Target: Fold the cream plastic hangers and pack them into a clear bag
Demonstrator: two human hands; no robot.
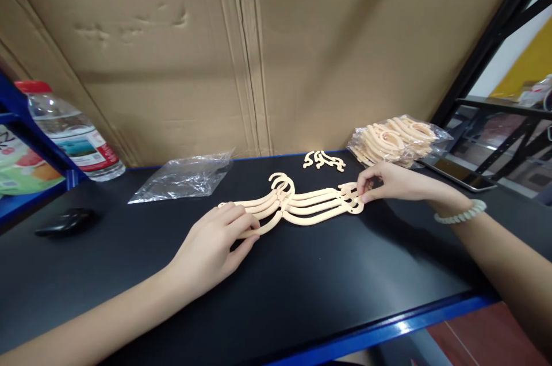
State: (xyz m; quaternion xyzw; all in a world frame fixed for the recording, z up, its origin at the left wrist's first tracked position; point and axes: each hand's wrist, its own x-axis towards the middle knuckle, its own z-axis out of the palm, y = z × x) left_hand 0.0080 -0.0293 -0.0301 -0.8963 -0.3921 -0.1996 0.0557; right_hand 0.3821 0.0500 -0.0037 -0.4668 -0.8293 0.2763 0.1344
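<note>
On the black desk (302, 279), abt centre, lies a row of beige hangers (317, 220), close side by side, hooks curling twd the back. L hand (215, 242) is at their L ends: grip nearly closed, fingers over the top, thumb on the nr side, w/ hold of the nearest bar. R hand (386, 182) is at the R ends, grip pinched thumb-to-finger on the looped tips; bracelet (460, 216) on that wrist. Behind: small curved pcs (332, 161), then bagged beige parts (388, 138) to the R, w/ a tablet-like slab (459, 173) beside. To the L: clear plastic bag (181, 178), black mouse (64, 222), red-capped bottle (81, 136). Cardboard (172, 38) stands at the back
</note>
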